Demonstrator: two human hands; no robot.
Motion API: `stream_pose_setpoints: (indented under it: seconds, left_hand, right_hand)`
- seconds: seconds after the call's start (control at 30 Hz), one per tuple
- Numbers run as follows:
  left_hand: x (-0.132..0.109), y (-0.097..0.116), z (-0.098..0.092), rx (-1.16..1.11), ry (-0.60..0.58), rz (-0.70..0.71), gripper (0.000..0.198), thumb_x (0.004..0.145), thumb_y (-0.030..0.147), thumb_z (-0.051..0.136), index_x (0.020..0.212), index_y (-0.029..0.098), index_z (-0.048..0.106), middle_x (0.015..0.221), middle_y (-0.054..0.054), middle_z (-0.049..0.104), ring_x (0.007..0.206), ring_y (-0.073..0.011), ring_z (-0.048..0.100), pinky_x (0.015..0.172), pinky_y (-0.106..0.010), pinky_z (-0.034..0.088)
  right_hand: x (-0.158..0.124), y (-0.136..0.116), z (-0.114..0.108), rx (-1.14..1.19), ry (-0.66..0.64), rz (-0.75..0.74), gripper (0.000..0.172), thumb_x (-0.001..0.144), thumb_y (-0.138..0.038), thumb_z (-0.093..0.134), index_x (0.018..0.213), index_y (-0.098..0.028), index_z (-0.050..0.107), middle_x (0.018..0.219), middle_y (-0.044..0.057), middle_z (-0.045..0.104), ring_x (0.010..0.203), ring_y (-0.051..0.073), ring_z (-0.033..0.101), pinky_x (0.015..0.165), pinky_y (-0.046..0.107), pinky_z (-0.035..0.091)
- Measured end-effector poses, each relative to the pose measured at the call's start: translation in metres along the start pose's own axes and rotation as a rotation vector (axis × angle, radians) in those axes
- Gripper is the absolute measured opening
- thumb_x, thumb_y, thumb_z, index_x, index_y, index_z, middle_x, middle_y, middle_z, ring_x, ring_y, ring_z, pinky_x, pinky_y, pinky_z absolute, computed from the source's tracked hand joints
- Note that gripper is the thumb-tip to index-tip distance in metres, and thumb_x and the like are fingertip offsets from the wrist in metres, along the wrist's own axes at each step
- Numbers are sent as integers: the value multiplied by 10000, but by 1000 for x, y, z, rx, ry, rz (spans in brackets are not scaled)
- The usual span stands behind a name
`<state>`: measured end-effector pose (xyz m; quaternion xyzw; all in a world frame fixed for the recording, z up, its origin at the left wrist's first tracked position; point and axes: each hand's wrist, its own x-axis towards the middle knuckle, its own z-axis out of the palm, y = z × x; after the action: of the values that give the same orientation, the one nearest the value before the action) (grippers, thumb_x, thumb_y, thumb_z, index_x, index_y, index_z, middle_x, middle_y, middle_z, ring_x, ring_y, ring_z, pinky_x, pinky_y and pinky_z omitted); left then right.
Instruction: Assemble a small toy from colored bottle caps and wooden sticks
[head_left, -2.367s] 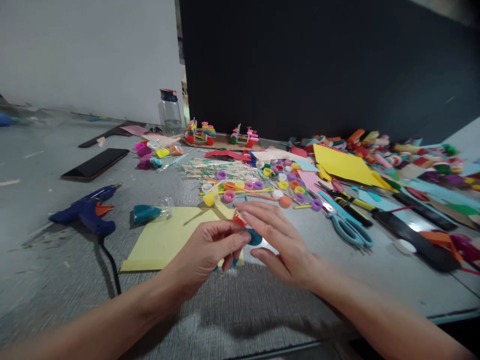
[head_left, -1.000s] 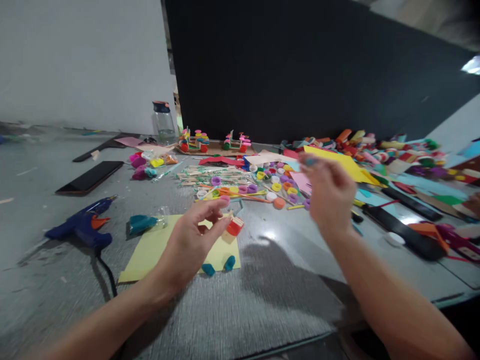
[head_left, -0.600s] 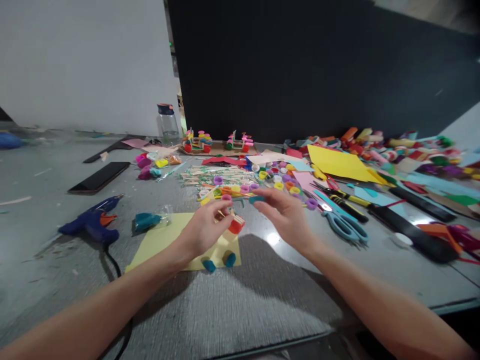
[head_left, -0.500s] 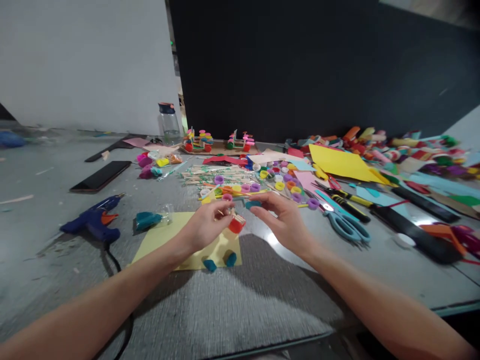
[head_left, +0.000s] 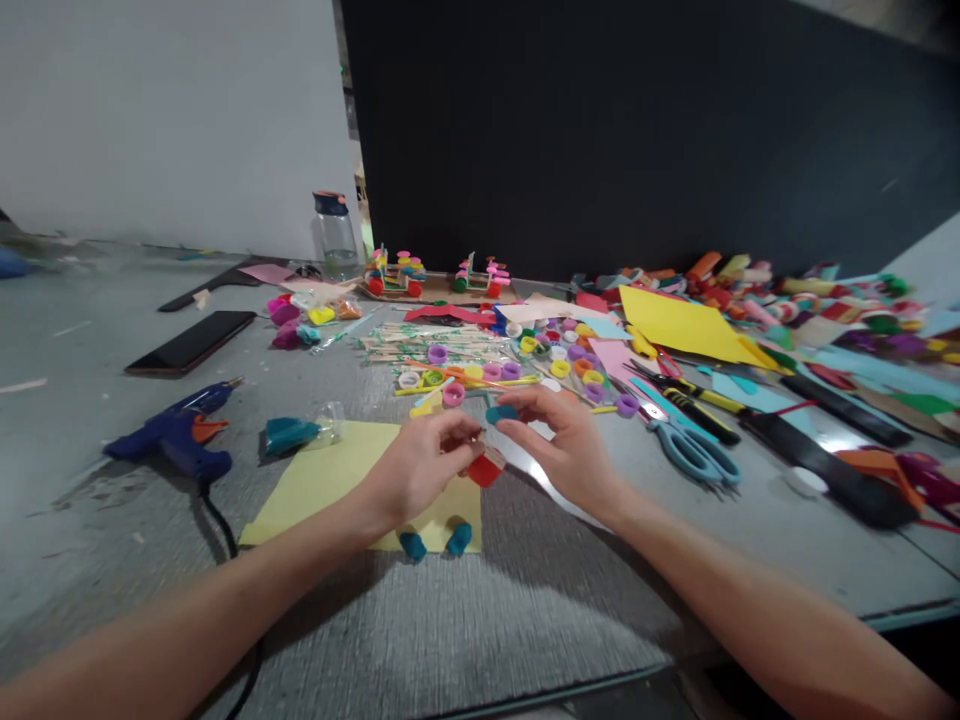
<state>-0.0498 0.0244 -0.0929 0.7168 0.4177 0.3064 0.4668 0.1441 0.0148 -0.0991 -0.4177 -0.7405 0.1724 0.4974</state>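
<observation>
My left hand (head_left: 420, 462) is closed around a small craft piece (head_left: 486, 470) with a red part and pale wood showing beyond the fingertips; the rest of it is hidden. A small flattened teal lump (head_left: 501, 412), which looks like modelling clay, is pinched between the thumb and fingers of my right hand (head_left: 570, 450), close beside the craft piece. Below my left hand lies a pale yellow sheet (head_left: 330, 470). Two more teal lumps, one on the left (head_left: 412, 545) and one on the right (head_left: 459, 539), rest at its near edge.
To the left are a blue glue gun (head_left: 176, 432), a phone (head_left: 191, 342) and a bag of teal clay (head_left: 292, 434). Bottle caps (head_left: 581, 368) and wooden sticks (head_left: 427, 343) lie ahead. Scissors (head_left: 694, 450) and pliers (head_left: 697, 412) lie right. Two small toy cars (head_left: 395, 275) stand at the back.
My left hand has shifted slightly right and down, and the craft piece has turned to show a larger red face. The teal lump in my right hand has moved slightly left.
</observation>
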Motion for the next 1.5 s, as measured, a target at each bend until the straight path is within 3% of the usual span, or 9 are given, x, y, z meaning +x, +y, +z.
stream_pose_setpoints:
  seconds: [0.17,0.33,0.43,0.73,0.87,0.97,1.1,1.27,1.5]
  left_hand:
    - [-3,-3,3,-26,16,-16,164,857,255,592,978,170,665,780,-17,662,645,-131,568,532,-224,398]
    - [1,-7,-1,-24,-63,37,139,848,174,533,827,155,669,724,0,632,618,-105,528,550,-216,397]
    - [5,-10,-3,-54,-95,20,147,851,186,537,874,156,679,738,-1,639,619,-105,541,522,-202,393]
    - [-2,-1,11,18,-3,3,164,907,249,523,892,163,662,743,-16,666,646,-127,582,495,-202,397]
    - [-8,-7,19,-18,30,-34,294,894,300,565,1145,180,661,877,-36,689,696,-139,602,516,-217,430]
    - [-15,-8,22,-142,25,-151,528,855,278,597,1370,179,537,942,-49,673,670,-138,595,507,-232,446]
    - [-20,-2,25,-259,-20,-204,638,846,306,622,1446,173,451,930,-46,658,633,-127,584,488,-226,437]
    - [-13,2,24,-289,13,-195,536,864,205,566,1389,121,501,896,-37,628,643,-116,566,518,-223,413]
    - [-6,-4,24,-258,25,-51,193,892,216,550,1028,162,676,733,12,607,660,-122,528,585,-231,395]
  right_hand:
    - [-3,1,3,-98,-10,-68,169,877,-260,691,1040,-219,668,931,12,714,754,135,622,739,308,511]
    - [-3,2,5,-145,-2,-67,137,873,-253,696,993,-212,646,854,-3,683,729,131,606,698,288,502]
    - [-3,2,4,-136,22,-44,128,863,-245,702,959,-213,623,851,-4,669,716,129,604,675,280,504]
    - [-4,0,2,-147,36,-41,134,856,-259,709,929,-225,603,857,-3,657,731,138,604,681,290,502]
    - [-4,2,0,-166,56,-66,145,858,-258,709,949,-219,603,867,-2,660,746,137,603,702,295,497]
    - [-3,2,-2,-140,88,-50,139,858,-252,708,939,-213,602,854,-6,658,725,129,600,681,282,495]
    - [-3,-1,-3,-137,81,-41,134,860,-250,706,947,-212,612,858,-5,661,727,129,604,683,282,495]
    - [-8,-2,1,-264,42,-118,159,868,-272,705,992,-226,617,870,2,674,780,155,617,727,309,490]
    - [-9,-1,5,-396,17,-213,146,897,-308,686,955,-204,600,821,8,665,787,158,614,726,297,466]
